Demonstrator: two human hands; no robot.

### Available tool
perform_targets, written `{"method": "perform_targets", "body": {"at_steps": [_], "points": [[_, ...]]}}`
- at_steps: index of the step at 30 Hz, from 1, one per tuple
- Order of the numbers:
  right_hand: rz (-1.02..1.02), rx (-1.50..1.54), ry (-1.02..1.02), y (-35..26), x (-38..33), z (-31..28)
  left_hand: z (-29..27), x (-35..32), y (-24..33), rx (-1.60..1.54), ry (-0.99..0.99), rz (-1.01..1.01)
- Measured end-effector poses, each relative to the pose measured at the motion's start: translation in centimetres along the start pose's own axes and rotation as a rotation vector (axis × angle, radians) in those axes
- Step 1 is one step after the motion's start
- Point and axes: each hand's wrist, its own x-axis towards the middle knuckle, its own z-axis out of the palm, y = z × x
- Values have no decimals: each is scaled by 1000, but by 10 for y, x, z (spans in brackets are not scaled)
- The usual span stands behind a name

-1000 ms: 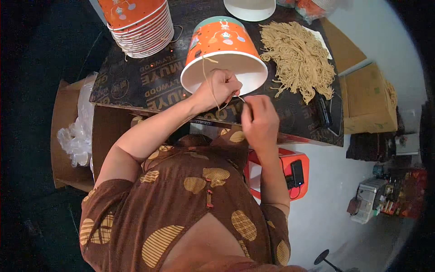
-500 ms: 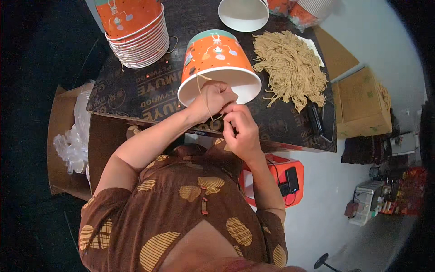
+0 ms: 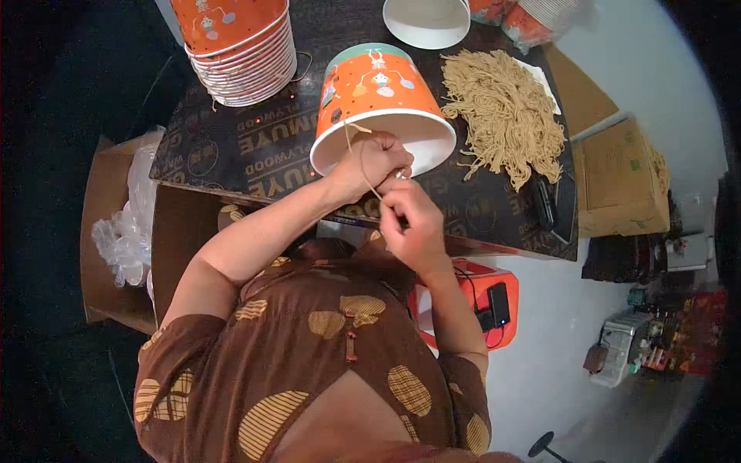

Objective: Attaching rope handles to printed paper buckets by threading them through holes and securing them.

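Note:
An orange paper bucket (image 3: pixel 378 86) with a green band and cartoon figures rests tilted on the dark table, its white-rimmed mouth facing me. A thin tan cord (image 3: pixel 364 163) comes through the bucket's side near the rim and curves down to my hands. At the mouth, my left hand (image 3: pixel 380 160) is closed, its fingertips turned inward and partly hidden. Just below it, my right hand (image 3: pixel 414 220) pinches the cord between thumb and fingers. Between the hands shows a small pale bit, too small to make out.
Beside the bucket lies a heap of tan cords (image 3: pixel 505 116), with a black object (image 3: pixel 546 204) near it. A stack of orange buckets (image 3: pixel 243 58) stands at the far left, and a white-lined bucket (image 3: pixel 427 23) lies behind. Cardboard boxes (image 3: pixel 621 174) flank the table; a red stool (image 3: pixel 505 287) stands below.
The view has shifted slightly, so the table's things sit a little farther right. My right hand has drawn the cord tauter along its lower end; my left hand stays at the bucket's mouth.

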Motion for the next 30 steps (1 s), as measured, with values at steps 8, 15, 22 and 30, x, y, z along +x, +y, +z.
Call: {"method": "perform_targets", "body": {"at_steps": [8, 15, 22, 30], "points": [[-4, -320, -89, -5, 5, -41, 2, 1, -5, -97, -21, 51], [199, -534, -109, 1, 4, -34, -2, -2, -7, 49, -29, 45], [143, -448, -169, 0, 4, -34, -5, -6, -7, 123, -34, 106], [204, -287, -99, 8, 4, -29, -9, -4, -21, 221, -144, 207]]}}
